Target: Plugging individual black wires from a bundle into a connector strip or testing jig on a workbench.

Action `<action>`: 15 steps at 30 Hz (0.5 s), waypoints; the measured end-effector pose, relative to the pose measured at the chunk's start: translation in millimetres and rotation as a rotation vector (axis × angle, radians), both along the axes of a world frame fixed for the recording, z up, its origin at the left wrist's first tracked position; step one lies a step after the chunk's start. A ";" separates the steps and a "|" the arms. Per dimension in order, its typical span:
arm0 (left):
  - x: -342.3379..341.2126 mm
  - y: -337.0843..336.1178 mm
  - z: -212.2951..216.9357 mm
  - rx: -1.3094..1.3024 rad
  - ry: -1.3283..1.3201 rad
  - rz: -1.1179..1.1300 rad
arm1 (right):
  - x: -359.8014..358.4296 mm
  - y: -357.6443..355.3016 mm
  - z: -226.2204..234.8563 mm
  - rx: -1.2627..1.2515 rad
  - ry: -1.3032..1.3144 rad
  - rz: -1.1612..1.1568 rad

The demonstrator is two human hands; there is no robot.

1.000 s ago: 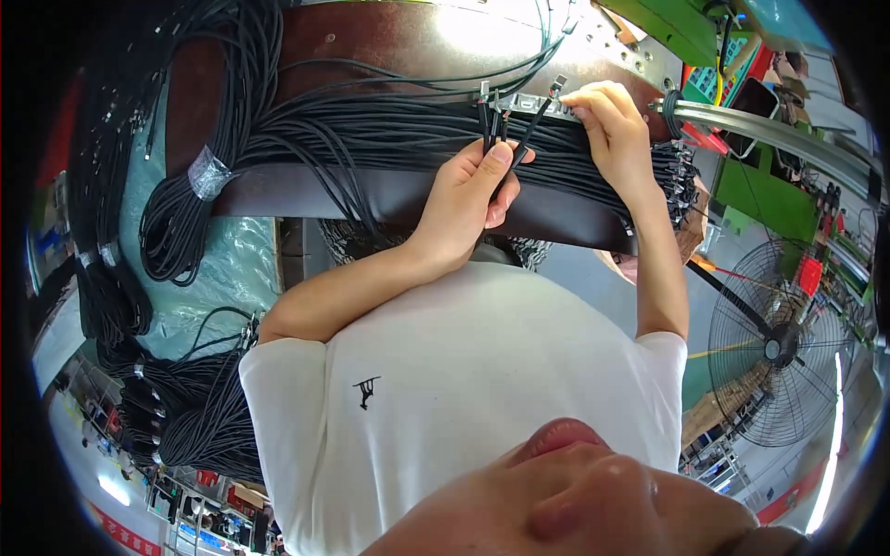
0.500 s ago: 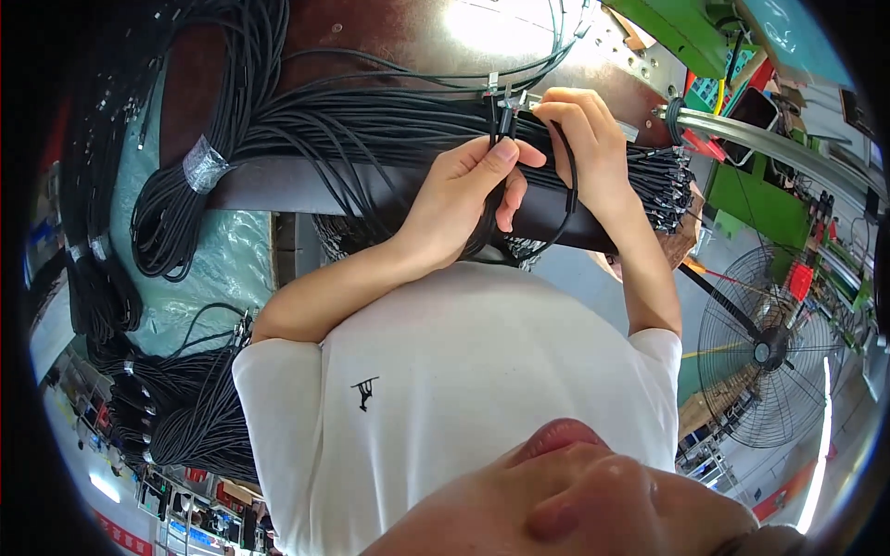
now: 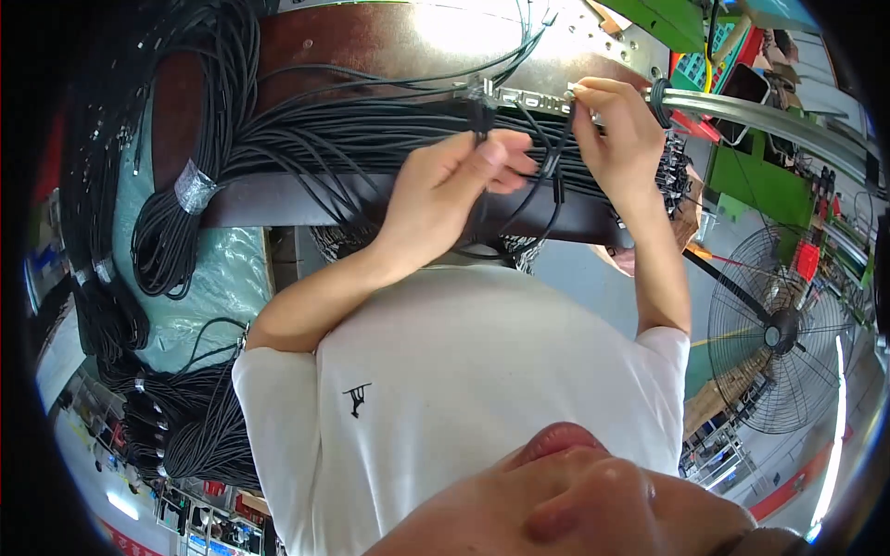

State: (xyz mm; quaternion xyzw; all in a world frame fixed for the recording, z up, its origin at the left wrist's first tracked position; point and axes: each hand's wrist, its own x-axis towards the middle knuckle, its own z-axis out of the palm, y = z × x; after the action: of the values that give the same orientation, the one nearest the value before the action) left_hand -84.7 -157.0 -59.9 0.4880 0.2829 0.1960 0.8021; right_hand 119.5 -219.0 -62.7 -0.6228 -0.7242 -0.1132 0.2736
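My left hand (image 3: 454,176) is closed around a few black cables (image 3: 479,119), whose upper ends blur with motion. The right hand (image 3: 623,130) pinches the metal-tipped end of one black cable (image 3: 556,185) between thumb and forefinger; this cable loops down toward the table's near edge. Between the two hands lies a slotted metal strip (image 3: 528,98), with the right fingertips at its right end. Under both hands a thick bundle of black cables (image 3: 315,139) runs across the table.
A silver-taped cable coil (image 3: 195,187) hangs over the brown table (image 3: 371,37) at left. More cables lie on green plastic sheeting (image 3: 218,287). A curved metal tube (image 3: 742,104) stands at right, with a floor fan (image 3: 771,335) below it.
My right hand has moved right, away from the left, with the cable end in its fingers. The metal strip shows between them now. The left hand has shifted slightly left, still on its cables.
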 end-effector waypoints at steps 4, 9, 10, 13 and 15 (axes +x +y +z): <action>4.6 9.0 13.8 -0.494 -0.079 -0.021 | -13.6 -8.2 -27.0 -0.181 0.566 -0.113; 10.3 5.1 9.2 -0.554 -0.120 0.001 | -11.2 -2.6 -31.1 -0.240 0.634 -0.169; 11.4 4.9 10.4 -0.585 -0.097 -0.003 | -11.7 -2.5 -29.9 -0.238 0.634 -0.170; 12.9 1.3 5.7 -0.588 -0.115 -0.033 | -9.7 -3.7 -26.5 -0.199 0.433 -0.094; 13.4 1.7 8.5 -0.604 -0.095 -0.036 | -3.5 -6.3 -21.8 -0.156 0.338 -0.066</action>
State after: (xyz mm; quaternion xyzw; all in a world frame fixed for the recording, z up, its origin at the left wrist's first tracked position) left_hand -71.3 -155.3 -51.4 0.2226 0.2818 0.1111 0.9266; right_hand 116.0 -225.2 -84.5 -0.6756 -0.6536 0.0409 0.3385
